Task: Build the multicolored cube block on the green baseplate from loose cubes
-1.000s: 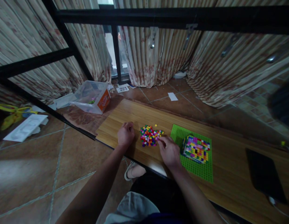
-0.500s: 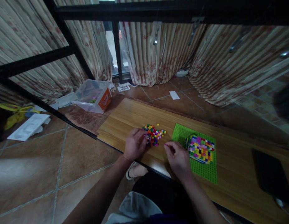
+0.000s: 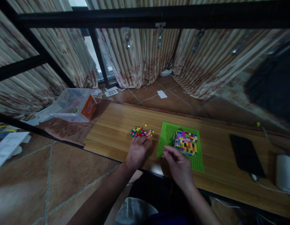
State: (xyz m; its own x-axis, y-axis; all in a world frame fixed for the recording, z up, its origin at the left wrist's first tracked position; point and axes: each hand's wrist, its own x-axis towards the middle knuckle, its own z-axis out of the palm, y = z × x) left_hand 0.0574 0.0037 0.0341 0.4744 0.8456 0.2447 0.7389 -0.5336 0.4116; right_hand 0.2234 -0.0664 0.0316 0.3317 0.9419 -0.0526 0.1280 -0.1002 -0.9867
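A loose pile of small multicoloured toy bricks (image 3: pixel 141 132) lies on the wooden table (image 3: pixel 107 125). My left hand (image 3: pixel 138 151) rests palm down at the pile's near edge, fingers stretched out toward the bricks, with the fingertips partly hidden. My right hand (image 3: pixel 179 162) is closed in a pinch on a small pink brick (image 3: pixel 163 151), above the near left part of a green studded baseplate (image 3: pixel 167 132). On that baseplate stands a layered block of colourful bricks (image 3: pixel 186 142), just beyond my right fingers.
A black phone-like slab (image 3: pixel 247 154) with a white cable lies to the right, near a white object (image 3: pixel 285 173). A clear plastic bin (image 3: pixel 72 115) with an orange label stands on the floor at the left. A black metal frame (image 3: pixel 135 18) crosses above, before the curtains.
My view has turned to the right. My right hand has moved over the baseplate's edge with the pink brick. My left hand has drawn back to the pile's near side.
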